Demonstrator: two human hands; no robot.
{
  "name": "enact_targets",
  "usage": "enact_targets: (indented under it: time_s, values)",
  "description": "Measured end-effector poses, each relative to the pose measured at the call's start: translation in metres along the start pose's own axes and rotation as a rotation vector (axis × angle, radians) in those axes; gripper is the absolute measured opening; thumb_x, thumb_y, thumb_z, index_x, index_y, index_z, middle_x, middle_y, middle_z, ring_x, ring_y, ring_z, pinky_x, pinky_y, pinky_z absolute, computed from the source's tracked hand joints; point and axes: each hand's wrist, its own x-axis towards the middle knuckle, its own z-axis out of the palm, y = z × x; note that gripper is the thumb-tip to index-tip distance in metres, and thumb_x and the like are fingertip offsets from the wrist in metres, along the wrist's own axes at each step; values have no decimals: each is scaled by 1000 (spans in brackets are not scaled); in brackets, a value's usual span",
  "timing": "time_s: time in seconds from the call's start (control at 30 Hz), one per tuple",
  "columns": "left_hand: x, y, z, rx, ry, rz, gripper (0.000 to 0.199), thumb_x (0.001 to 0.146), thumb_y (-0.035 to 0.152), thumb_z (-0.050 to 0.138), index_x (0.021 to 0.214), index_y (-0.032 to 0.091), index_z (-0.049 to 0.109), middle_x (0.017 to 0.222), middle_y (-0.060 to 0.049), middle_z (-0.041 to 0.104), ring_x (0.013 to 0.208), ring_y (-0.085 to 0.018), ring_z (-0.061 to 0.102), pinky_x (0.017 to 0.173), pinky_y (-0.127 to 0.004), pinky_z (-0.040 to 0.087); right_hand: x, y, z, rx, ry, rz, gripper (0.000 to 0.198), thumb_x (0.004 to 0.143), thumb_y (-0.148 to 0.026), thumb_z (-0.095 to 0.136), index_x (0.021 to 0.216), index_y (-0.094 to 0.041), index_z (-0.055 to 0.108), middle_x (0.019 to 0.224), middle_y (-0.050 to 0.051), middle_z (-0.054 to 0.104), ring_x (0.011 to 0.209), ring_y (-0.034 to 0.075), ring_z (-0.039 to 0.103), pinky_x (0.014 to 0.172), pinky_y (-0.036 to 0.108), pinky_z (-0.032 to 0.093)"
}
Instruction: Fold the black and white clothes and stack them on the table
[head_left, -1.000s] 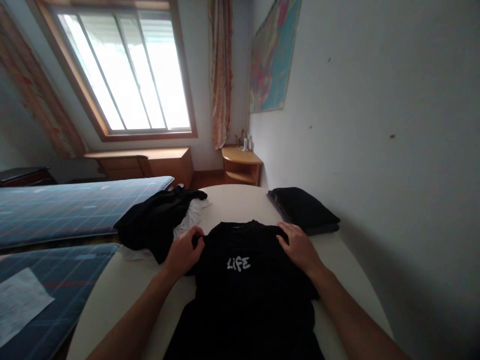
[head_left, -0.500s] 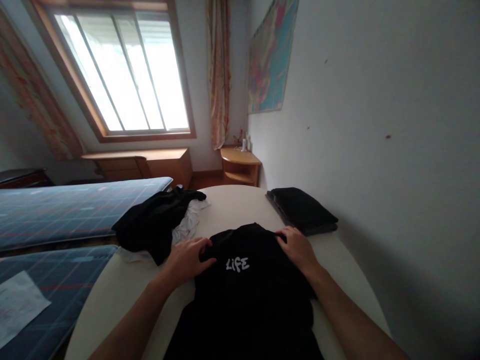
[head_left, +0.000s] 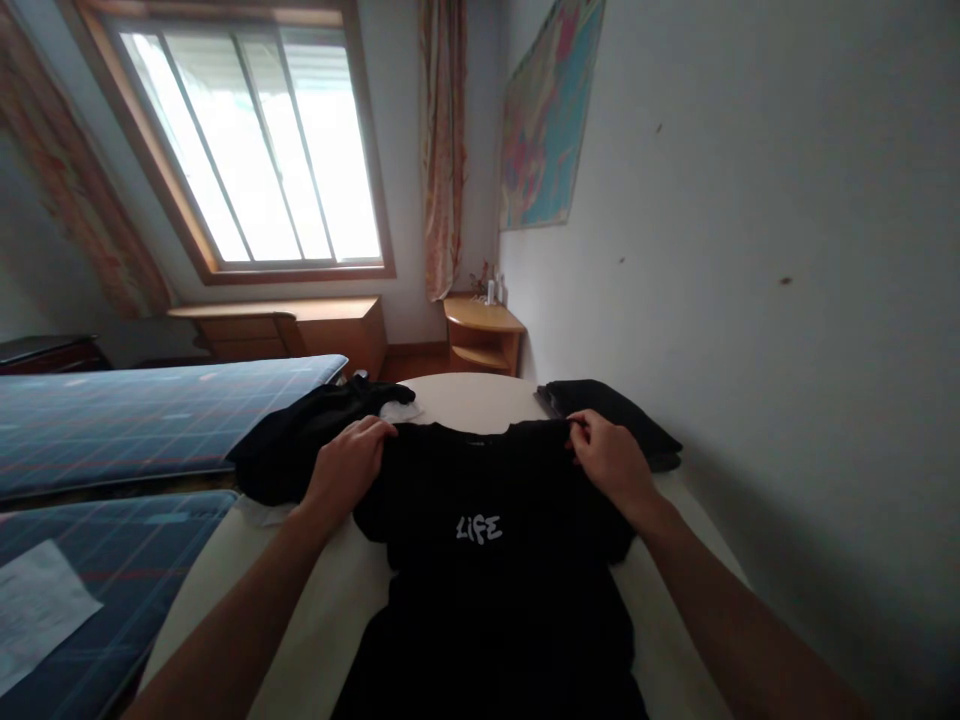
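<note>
A black T-shirt [head_left: 487, 580] with white "LIFE" lettering is spread over the round pale table [head_left: 472, 395], its neckline toward the far side. My left hand [head_left: 352, 460] pinches its left shoulder, and my right hand [head_left: 606, 455] pinches the right shoulder. Between the hands the collar edge is stretched out and looks slightly raised. The lower part of the shirt runs toward me and out of the bottom of the view. Just beyond my left hand lies a crumpled black garment [head_left: 289, 440] with a white cloth [head_left: 401, 410] under it. Behind my right hand is a folded dark garment stack [head_left: 615, 405].
Two blue plaid mattresses [head_left: 150, 410] lie at the left, the nearer one with a paper sheet [head_left: 41, 605] on it. The white wall [head_left: 750, 400] stands close on the right. A wooden corner shelf [head_left: 484, 315] and a low cabinet [head_left: 337, 320] are beyond the table.
Both hands have moved up and slightly apart with the shirt's shoulders. The bunched top of the shirt is now pulled straight, so its collar and sleeves show.
</note>
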Motion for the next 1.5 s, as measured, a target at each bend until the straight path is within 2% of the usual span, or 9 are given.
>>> enact_targets:
  time_s: [0.27,0.37,0.47,0.63,0.77,0.87,1.07,1.33,1.5]
  values:
    - [88,-23,-3,-16,86,49,54,90,20,48,143,10,44,154,-14,39,137,-28,45,115,-34,35,82,-23,-6,119,106,-141,35,97,-24,41,125,-13,59,114,16,72,105,27,68,93,39,50]
    - [99,-19,11,19,-30,46,77,84,20,58,152,5,26,164,-21,11,146,-34,30,117,-39,30,94,-19,21,199,-33,-236,56,93,-22,49,146,-11,37,140,19,57,126,26,57,108,41,43]
    - [91,-13,28,90,-222,-20,83,82,25,64,154,12,24,165,-22,4,144,-39,32,110,-43,38,86,-6,55,191,-212,-270,73,89,-20,53,154,-6,21,156,23,37,142,26,40,116,41,34]
    - [56,-2,44,177,-312,-95,62,84,26,62,143,18,43,157,-21,31,135,-35,46,101,-41,45,50,18,88,125,-346,-346,76,88,-19,53,156,-9,21,155,23,37,143,26,40,117,44,33]
    - [29,2,41,214,-261,-201,40,92,27,48,129,13,50,128,-22,58,115,-32,62,89,-40,50,4,12,76,9,-356,-426,64,91,-23,53,150,-6,36,155,23,37,146,29,32,119,49,27]
    - [11,1,40,240,-288,-268,36,94,33,45,123,10,49,105,-21,68,96,-35,70,79,-42,52,-42,-2,55,38,-439,-533,58,94,-35,54,148,-19,43,158,14,37,148,29,27,120,54,22]
    - [-11,-4,49,173,-408,-257,38,90,30,53,122,12,43,106,-21,70,96,-35,71,77,-39,52,-117,-18,27,172,-736,-720,77,87,-59,60,153,-31,35,163,8,28,151,31,18,121,58,11]
    - [-8,-5,27,179,-413,-260,40,89,14,43,129,12,40,105,-19,71,94,-29,73,75,-33,51,-144,-29,17,217,-796,-718,80,85,-65,61,154,-39,30,165,9,17,151,37,10,118,65,5]
    - [-11,-7,5,290,-434,-277,43,88,6,38,129,8,49,103,-23,70,95,-34,71,76,-40,52,-175,-40,49,213,-734,-850,82,86,-67,59,155,-42,23,165,10,16,149,44,14,114,71,14]
